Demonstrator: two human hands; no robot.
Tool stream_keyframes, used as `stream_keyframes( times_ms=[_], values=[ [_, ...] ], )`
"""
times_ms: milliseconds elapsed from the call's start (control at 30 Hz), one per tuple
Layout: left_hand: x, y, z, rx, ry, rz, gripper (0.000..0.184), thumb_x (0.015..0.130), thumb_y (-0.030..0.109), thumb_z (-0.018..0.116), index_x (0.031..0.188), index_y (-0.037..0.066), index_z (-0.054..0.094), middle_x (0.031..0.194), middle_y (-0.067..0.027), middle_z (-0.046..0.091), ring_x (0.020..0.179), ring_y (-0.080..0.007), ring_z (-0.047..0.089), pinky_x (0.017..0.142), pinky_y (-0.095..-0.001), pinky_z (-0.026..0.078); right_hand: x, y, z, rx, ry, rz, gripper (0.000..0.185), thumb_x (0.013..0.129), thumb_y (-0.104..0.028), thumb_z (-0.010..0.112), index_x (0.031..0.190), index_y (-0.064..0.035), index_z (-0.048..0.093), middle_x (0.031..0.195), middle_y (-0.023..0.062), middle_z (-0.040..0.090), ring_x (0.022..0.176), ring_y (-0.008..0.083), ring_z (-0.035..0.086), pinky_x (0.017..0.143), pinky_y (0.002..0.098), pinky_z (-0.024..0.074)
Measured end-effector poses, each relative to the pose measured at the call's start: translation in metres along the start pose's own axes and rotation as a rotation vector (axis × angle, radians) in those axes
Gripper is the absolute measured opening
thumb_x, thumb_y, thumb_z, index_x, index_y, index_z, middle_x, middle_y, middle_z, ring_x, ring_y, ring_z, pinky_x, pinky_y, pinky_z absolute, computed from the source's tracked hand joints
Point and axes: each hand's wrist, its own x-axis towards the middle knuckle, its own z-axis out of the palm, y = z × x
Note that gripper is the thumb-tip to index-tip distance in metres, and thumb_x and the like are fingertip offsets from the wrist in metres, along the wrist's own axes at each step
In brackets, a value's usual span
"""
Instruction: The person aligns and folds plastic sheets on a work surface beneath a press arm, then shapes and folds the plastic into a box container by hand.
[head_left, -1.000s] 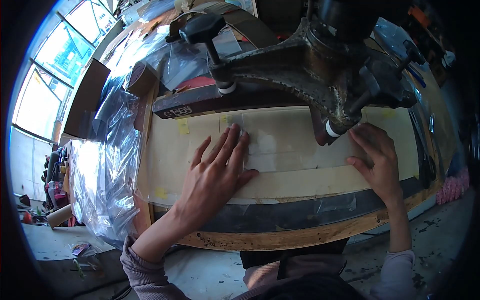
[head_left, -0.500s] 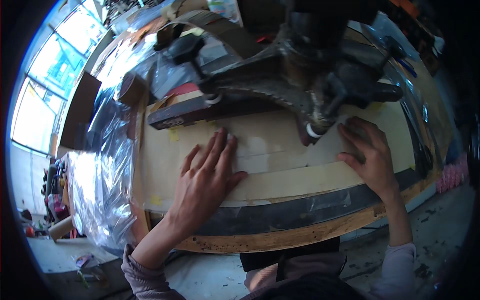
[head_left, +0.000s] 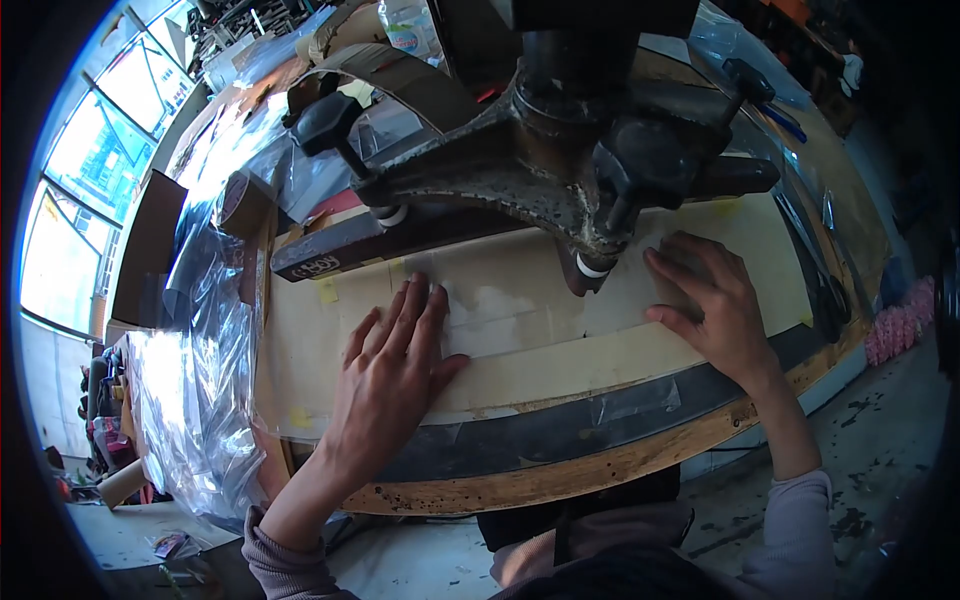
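The left hand (head_left: pixel 385 375) is lying palm down on a pale sheet (head_left: pixel 540 365), its grip flattened and its thumb pointing aside. The right hand (head_left: pixel 712 305) is curving over the sheet's right part, thumb and fingers standing apart. Beyond the 2 hands, a dark metal frame (head_left: pixel 480 190) is hanging over the counter (head_left: pixel 560 480), with 2 white rings showing near its screw ends. A black strip (head_left: pixel 530 442) is bordering the sheet's near side. Clear plastic sheeting (head_left: pixel 195 390) is lying crumpled at the left.
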Motion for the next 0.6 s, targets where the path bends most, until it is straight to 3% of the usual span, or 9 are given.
stream_keyframes(
  times_ms=[233,600],
  values=[
    [0.0022,0.0011,-0.003,-0.036,0.022,0.01,0.056,0.085,0.026,0.065,0.13,-0.002,0.047,0.137,-0.0253,0.044,0.123,-0.0351,0.05,0.1,-0.0468,0.041,0.0001,-0.0005,-0.0011,0.0,-0.018,0.014,0.054,0.074,-0.039,0.073,0.12,-0.0123,0.062,0.12,0.0105,0.055,0.112,0.0281,0.052,0.095,0.0424,0.0407],
    [-0.0026,-0.0032,0.0021,-0.038,0.015,0.019,0.059,0.088,0.032,0.062,0.132,-0.003,0.045,0.14,-0.0238,0.041,0.13,-0.0318,0.043,0.102,-0.0447,0.039,0.0016,-0.0038,-0.0034,0.014,-0.032,0.015,0.056,0.07,-0.032,0.076,0.12,-0.011,0.062,0.12,0.0111,0.055,0.113,0.0293,0.051,0.096,0.0427,0.0392]
  ],
)
